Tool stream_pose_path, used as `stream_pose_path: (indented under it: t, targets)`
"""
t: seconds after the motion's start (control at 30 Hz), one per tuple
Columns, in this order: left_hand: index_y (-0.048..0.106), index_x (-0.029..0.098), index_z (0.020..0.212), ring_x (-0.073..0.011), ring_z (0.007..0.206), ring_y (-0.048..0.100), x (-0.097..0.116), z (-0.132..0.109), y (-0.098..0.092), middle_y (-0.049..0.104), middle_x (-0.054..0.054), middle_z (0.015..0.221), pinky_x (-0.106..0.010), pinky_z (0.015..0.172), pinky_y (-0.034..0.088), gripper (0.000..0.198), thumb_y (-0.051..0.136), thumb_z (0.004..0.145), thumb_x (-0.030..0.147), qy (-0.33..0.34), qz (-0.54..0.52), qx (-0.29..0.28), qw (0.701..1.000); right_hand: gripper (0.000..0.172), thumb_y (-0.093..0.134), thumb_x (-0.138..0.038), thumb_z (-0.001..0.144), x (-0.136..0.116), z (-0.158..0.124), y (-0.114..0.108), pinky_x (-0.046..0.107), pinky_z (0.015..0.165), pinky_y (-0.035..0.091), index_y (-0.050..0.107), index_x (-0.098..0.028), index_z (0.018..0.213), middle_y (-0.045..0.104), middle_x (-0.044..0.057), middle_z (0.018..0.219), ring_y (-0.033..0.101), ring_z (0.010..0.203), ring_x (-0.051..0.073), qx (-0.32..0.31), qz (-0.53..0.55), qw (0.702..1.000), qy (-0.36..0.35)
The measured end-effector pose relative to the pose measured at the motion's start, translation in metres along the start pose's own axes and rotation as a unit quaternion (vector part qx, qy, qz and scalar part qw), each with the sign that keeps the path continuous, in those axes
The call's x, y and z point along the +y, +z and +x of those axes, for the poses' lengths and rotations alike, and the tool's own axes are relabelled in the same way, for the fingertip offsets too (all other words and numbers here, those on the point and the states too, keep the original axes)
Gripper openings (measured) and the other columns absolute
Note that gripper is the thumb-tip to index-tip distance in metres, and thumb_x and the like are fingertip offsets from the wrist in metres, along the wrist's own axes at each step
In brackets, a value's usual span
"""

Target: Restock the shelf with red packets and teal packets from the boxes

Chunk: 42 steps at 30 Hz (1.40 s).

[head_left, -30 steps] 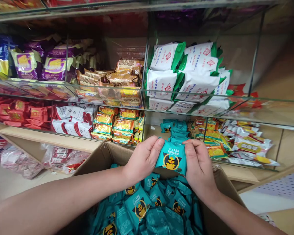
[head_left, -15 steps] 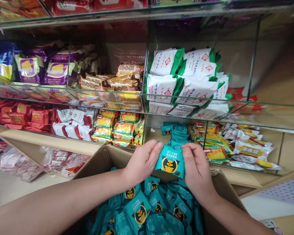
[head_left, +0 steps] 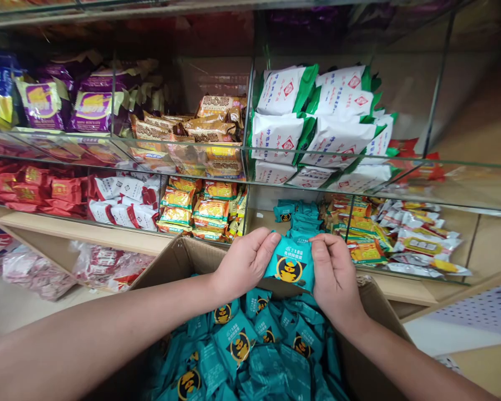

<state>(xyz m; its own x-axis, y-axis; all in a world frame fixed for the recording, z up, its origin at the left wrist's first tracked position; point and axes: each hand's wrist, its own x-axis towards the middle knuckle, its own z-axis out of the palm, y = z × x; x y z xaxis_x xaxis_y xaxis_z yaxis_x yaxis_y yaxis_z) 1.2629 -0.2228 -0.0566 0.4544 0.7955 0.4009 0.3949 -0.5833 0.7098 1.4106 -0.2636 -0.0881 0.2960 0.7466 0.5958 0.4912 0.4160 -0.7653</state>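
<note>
My left hand and my right hand both grip a stack of teal snack packets, fingers curled over its top edges. The stack is held above the far edge of an open cardboard box filled with many more teal packets. Just behind the held stack, a small pile of the same teal packets lies in a glass shelf compartment.
Glass-fronted shelves hold snack packs: white-and-green ones above, brown ones, purple ones, red ones, yellow-orange ones and mixed ones at right. Bagged goods lie on the lower wooden ledge.
The held stack and both hands have shifted slightly up and towards the shelf; the view has tilted a little. Grip is unchanged.
</note>
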Motion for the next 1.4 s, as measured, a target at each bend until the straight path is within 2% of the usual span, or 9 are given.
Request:
stream_pose_path:
  t: [0.17, 0.27, 0.33, 0.43, 0.53, 0.63, 0.8, 0.97, 1.4]
  targets:
    - [0.035, 0.017, 0.059, -0.0068, 0.052, 0.031, -0.003, 0.000, -0.002, 0.031, 0.006, 0.055, -0.020, 0.049, 0.028, 0.034, 0.033, 0.085, 0.038, -0.018, -0.051, -0.025, 0.998, 0.015, 0.036, -0.031, 0.086, 0.003, 0.001, -0.001, 0.024, 0.062, 0.037, 0.047, -0.020, 0.085, 0.049, -0.001, 0.075, 0.046, 0.067, 0.011, -0.007, -0.006, 1.000, 0.004]
    - [0.047, 0.018, 0.087, -0.0094, 0.065, 0.045, -0.002, -0.002, -0.002, 0.045, 0.003, 0.069, -0.021, 0.058, 0.037, 0.019, 0.040, 0.083, 0.035, -0.044, -0.191, -0.077, 0.978, 0.015, 0.036, -0.031, 0.086, 0.006, 0.004, -0.001, 0.023, 0.061, 0.036, 0.047, -0.020, 0.085, 0.048, -0.001, 0.075, 0.045, 0.067, 0.011, -0.005, -0.008, 1.000, 0.007]
    - [0.033, 0.022, 0.117, -0.0119, 0.077, 0.051, 0.000, -0.003, 0.001, 0.051, 0.000, 0.084, -0.024, 0.066, 0.041, 0.042, 0.049, 0.079, 0.028, -0.061, -0.314, -0.099, 0.942, 0.015, 0.036, -0.032, 0.085, 0.007, 0.005, -0.002, 0.022, 0.058, 0.035, 0.047, -0.021, 0.085, 0.047, -0.002, 0.073, 0.044, 0.063, 0.010, -0.003, -0.006, 1.000, 0.012]
    - [0.015, 0.025, 0.127, -0.0111, 0.071, 0.054, 0.002, -0.004, 0.006, 0.054, 0.001, 0.081, -0.024, 0.065, 0.043, 0.069, 0.057, 0.073, 0.020, -0.090, -0.408, -0.106, 0.902, 0.016, 0.036, -0.033, 0.085, 0.007, 0.006, -0.003, 0.022, 0.053, 0.033, 0.046, -0.021, 0.085, 0.044, -0.003, 0.069, 0.041, 0.058, 0.010, -0.006, -0.005, 1.000, 0.018]
    - [0.021, 0.022, 0.123, -0.0096, 0.062, 0.053, 0.000, -0.003, 0.010, 0.054, 0.002, 0.073, -0.023, 0.059, 0.043, 0.066, 0.060, 0.070, 0.018, -0.104, -0.403, -0.108, 0.903, 0.016, 0.037, -0.034, 0.085, 0.008, 0.006, -0.004, 0.022, 0.053, 0.033, 0.047, -0.021, 0.084, 0.045, -0.002, 0.069, 0.041, 0.058, 0.009, -0.011, -0.012, 1.000, 0.020]
    - [0.024, 0.022, 0.121, -0.0107, 0.064, 0.054, -0.001, -0.003, 0.010, 0.056, 0.000, 0.076, -0.025, 0.061, 0.044, 0.064, 0.062, 0.069, 0.019, -0.106, -0.390, -0.108, 0.908, 0.017, 0.037, -0.034, 0.085, 0.007, 0.006, -0.004, 0.022, 0.052, 0.033, 0.047, -0.020, 0.083, 0.044, -0.003, 0.067, 0.041, 0.056, 0.009, -0.013, -0.015, 1.000, 0.024]
    - [0.024, 0.021, 0.121, -0.0111, 0.065, 0.055, 0.002, -0.003, 0.007, 0.056, 0.001, 0.074, -0.026, 0.062, 0.045, 0.067, 0.064, 0.067, 0.020, -0.120, -0.415, -0.102, 0.896, 0.017, 0.037, -0.034, 0.085, 0.006, 0.005, -0.005, 0.022, 0.046, 0.031, 0.047, -0.021, 0.083, 0.040, -0.005, 0.058, 0.036, 0.047, 0.008, -0.025, -0.017, 0.999, 0.028]
    - [0.026, 0.022, 0.121, -0.0112, 0.066, 0.055, 0.001, -0.003, 0.007, 0.056, 0.000, 0.076, -0.027, 0.063, 0.046, 0.063, 0.062, 0.069, 0.022, -0.118, -0.390, -0.101, 0.908, 0.018, 0.037, -0.036, 0.085, 0.007, 0.004, -0.005, 0.021, 0.043, 0.030, 0.047, -0.021, 0.084, 0.038, -0.006, 0.057, 0.034, 0.045, 0.007, -0.036, -0.014, 0.998, 0.043]
    - [0.022, 0.022, 0.122, -0.0113, 0.066, 0.056, 0.000, -0.002, 0.007, 0.056, 0.000, 0.077, -0.026, 0.062, 0.046, 0.068, 0.062, 0.067, 0.015, -0.112, -0.402, -0.112, 0.902, 0.018, 0.039, -0.037, 0.083, 0.010, 0.005, -0.004, 0.022, 0.043, 0.030, 0.047, -0.021, 0.082, 0.040, -0.004, 0.058, 0.036, 0.046, 0.008, -0.044, -0.015, 0.998, 0.035]
